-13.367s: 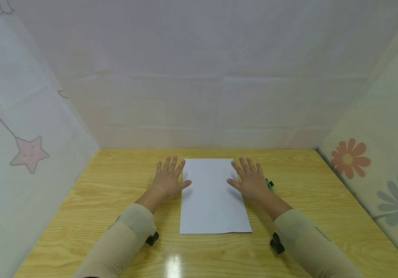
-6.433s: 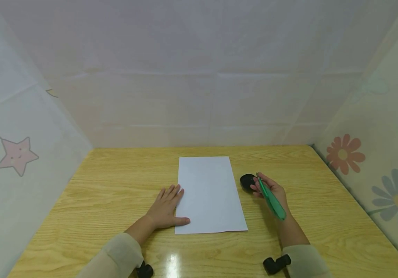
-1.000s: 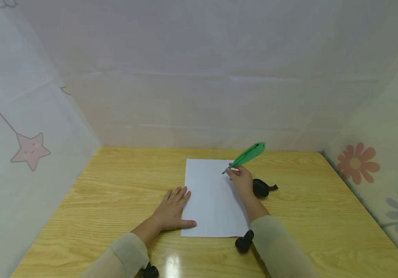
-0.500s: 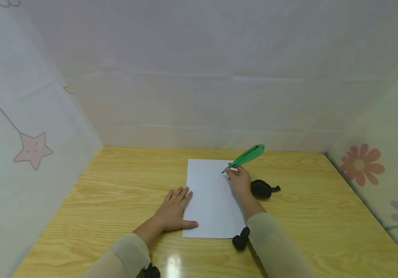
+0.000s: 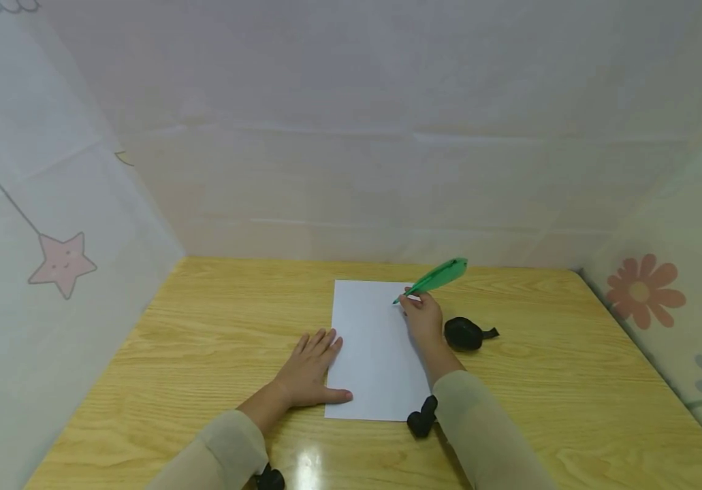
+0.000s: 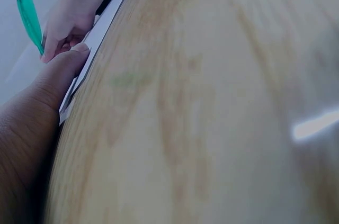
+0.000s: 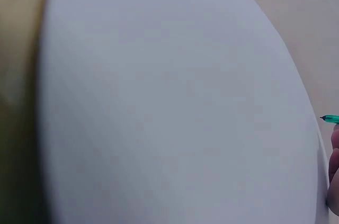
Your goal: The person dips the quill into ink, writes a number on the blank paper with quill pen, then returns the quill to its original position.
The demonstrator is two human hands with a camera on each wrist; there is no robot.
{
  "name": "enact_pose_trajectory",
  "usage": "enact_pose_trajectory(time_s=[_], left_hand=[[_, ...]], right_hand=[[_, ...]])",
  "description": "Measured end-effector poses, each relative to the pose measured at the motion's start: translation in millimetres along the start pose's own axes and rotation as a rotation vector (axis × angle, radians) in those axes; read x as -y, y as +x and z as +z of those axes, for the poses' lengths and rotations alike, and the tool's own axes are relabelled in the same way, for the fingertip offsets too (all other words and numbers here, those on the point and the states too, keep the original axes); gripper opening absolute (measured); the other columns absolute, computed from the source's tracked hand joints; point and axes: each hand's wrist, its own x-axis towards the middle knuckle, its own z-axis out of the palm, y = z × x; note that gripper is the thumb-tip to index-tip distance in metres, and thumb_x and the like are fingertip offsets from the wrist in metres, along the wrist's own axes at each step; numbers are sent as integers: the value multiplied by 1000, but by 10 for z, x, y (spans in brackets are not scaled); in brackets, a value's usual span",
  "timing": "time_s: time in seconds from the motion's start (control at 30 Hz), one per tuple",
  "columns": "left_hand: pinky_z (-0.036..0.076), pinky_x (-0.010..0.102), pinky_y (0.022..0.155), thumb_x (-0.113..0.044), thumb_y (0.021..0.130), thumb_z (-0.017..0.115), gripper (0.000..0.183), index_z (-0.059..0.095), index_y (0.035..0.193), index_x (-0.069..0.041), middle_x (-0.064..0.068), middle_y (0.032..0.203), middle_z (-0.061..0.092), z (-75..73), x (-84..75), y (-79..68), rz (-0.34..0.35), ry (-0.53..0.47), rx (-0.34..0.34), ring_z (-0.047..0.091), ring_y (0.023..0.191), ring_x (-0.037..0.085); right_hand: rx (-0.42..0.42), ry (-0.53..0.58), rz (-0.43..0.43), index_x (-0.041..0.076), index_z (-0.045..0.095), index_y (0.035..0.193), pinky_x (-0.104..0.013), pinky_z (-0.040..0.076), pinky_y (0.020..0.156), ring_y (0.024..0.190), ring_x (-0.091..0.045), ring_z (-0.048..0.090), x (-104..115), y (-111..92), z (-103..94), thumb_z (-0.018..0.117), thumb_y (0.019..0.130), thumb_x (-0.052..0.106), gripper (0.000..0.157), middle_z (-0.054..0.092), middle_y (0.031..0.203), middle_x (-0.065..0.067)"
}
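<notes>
I have the table (image 5: pixel 222 306) in sight, the paper (image 5: pixel 375 361) lying on it. The left hand (image 5: pixel 304 378) spreads over the paper's left edge; the right hand (image 5: pixel 424 318) pinches the pen (image 5: pixel 439 275) near its tip, at the paper's upper right. I can't tell whether the tip touches. Just right of that hand sits a black object (image 5: pixel 464 334).
</notes>
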Motion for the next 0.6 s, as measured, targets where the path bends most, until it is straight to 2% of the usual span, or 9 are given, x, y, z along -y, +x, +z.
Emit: enact_pose_trajectory(time_s=[0.23,0.6], left_hand=[[3,54,124,-77,80,55,108,18,158,-11,9,166,10,-10,-8,-3,0,-2,3,5,154,29],[3,53,124,-76,80,56,108,18,158,-10,10,166,10,-15,-26,-13,7,5,4,6,154,29]], right_hand=[[-6,14,15,0,64,123,-12,49,67,104,-23,66,-32,47,7,66,94,18,35,68,120,-20],[-29,-12,13,1,66,121,-12,48,64,92,-15,66,-40,60,11,66,93,18,33,70,113,-21]])
